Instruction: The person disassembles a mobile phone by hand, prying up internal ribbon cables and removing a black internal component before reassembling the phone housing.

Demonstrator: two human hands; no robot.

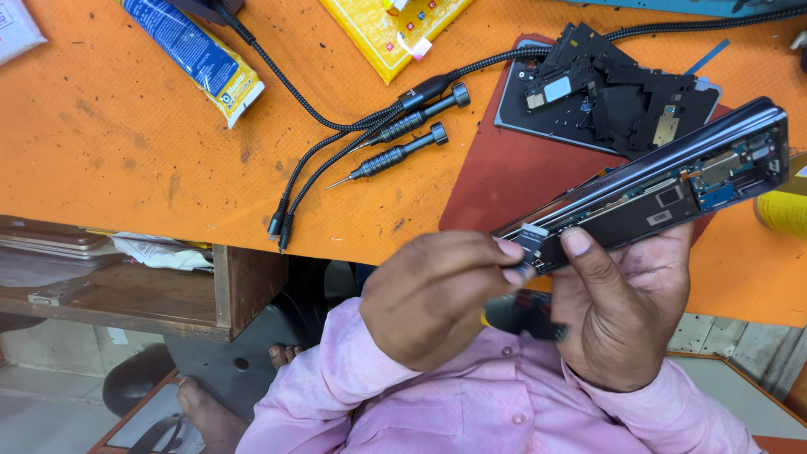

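Pink shirt sleeves fill the bottom of the frame, and above them both hands meet at lower centre. Left hand is closed, its thumb and forefinger pinched on a small grey flat connector tab at the near end of the phone. Right hand is wrapped around the underside of the opened dark phone with exposed circuit boards, thumb pressed on its edge; the phone is held tilted above the table edge, running from lower centre up toward the right edge of the frame. Behind it, on the orange textured tabletop, lies a dark red mat bearing a grey phone back panel piled with black plastic inner covers. At upper centre, two dark metal precision screwdrivers lie side by side, touching a black braided multi-head cable whose plugs reach the table edge. A blue and yellow tube sits at upper left, and a yellow packet at top centre.
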